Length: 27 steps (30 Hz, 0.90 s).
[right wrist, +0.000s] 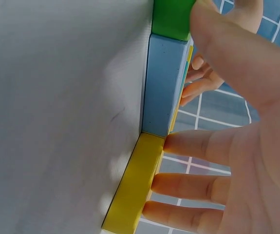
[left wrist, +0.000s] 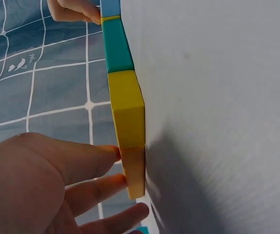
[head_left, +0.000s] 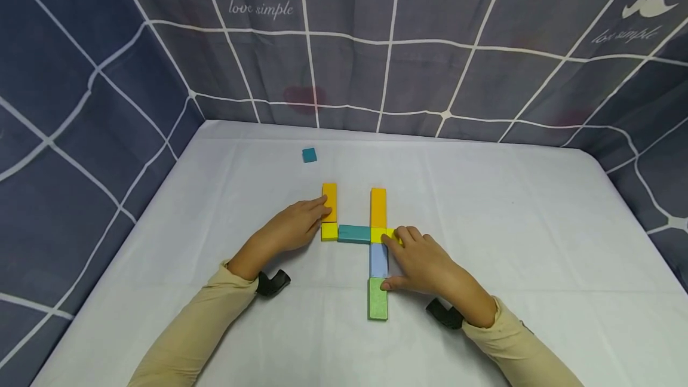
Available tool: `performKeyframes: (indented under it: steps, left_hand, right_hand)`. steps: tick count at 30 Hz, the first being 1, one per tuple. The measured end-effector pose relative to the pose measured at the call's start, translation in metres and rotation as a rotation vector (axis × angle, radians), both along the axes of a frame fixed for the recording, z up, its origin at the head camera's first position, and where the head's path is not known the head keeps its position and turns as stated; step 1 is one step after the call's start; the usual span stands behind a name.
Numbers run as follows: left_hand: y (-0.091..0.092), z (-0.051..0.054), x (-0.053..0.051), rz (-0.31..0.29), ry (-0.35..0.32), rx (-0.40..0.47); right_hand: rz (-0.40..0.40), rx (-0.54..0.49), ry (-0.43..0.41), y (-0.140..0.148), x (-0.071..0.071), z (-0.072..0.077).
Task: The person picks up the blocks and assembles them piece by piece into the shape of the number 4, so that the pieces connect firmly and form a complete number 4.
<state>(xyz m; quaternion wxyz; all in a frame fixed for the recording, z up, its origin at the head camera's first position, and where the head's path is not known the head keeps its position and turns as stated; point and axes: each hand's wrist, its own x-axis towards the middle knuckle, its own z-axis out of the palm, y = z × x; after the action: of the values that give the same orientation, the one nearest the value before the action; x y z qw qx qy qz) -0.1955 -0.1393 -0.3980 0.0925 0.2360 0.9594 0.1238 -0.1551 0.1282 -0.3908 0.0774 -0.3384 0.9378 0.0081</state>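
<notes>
On the white cloth, wooden blocks lie end to end. My left hand touches the left orange block with its fingertips, fingers fairly straight. Below that block sits a yellow block; a teal block links it to another yellow block. From there, a second orange block runs away from me, and a light blue block and a green block run towards me. My right hand spreads over the right side, fingertips on the yellow block, thumb on the green one.
A small teal block lies apart towards the back. Dark grid-patterned curtains surround the table's back and sides. A black strap piece hangs at the left wrist and another black piece at the right.
</notes>
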Motion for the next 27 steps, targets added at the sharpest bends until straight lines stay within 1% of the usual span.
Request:
performKeyframes:
  steps: [9, 12, 25, 27]
  left_hand:
    - [0.0, -0.0014, -0.0005, 0.02, -0.016, 0.022]
    - [-0.0002, -0.0023, -0.0007, 0.012, -0.005, 0.012]
    - [-0.0025, -0.0021, -0.0005, -0.019, 0.041, 0.026]
    - [-0.0027, -0.002, -0.0002, -0.024, 0.04, 0.03]
  right_hand:
    - [0.001, 0.0, 0.003, 0.0007, -0.0003, -0.0011]
    - [0.0, -0.007, 0.002, 0.0006, -0.0003, -0.0013]
    - [-0.005, 0.003, 0.0, -0.0003, -0.0012, -0.0016]
    - [-0.007, 0.005, -0.002, -0.0005, -0.0012, -0.0017]
